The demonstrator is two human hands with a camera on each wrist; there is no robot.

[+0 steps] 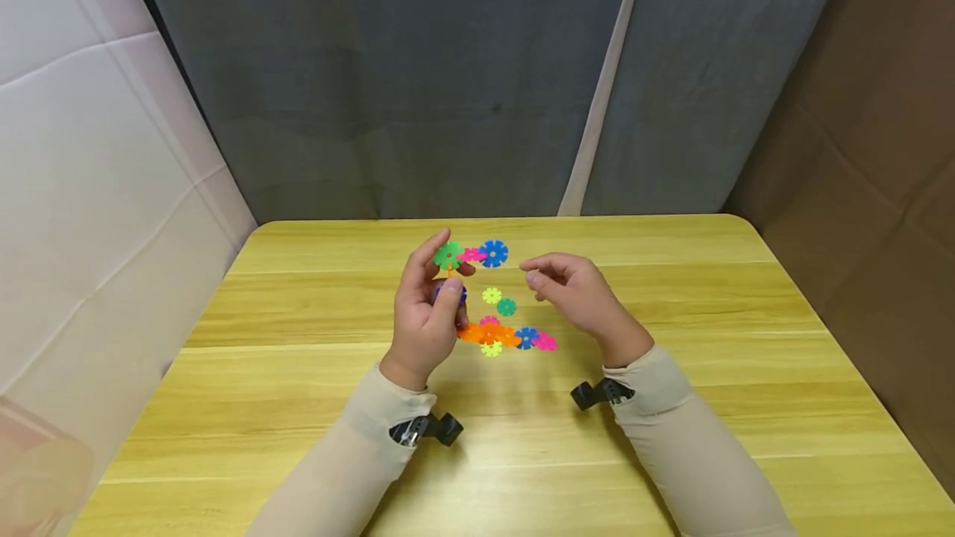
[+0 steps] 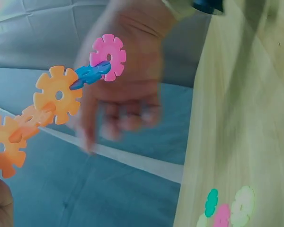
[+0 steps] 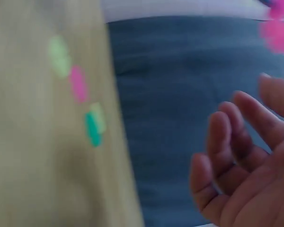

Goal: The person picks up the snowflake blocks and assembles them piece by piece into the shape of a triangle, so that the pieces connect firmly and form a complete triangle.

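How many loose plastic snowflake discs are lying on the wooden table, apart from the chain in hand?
2 clearly loose in the head view: a yellow-green plastic snowflake disc and a teal plastic snowflake disc beside it, between the hands. The wrist views hint at more, too blurred to count.

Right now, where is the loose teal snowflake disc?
In the head view the teal disc lies flat on the table between the hands, touching a pale yellow disc.

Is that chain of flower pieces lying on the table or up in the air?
In the air. The left hand holds the chain of flower pieces up, while loose pieces lie on the table.
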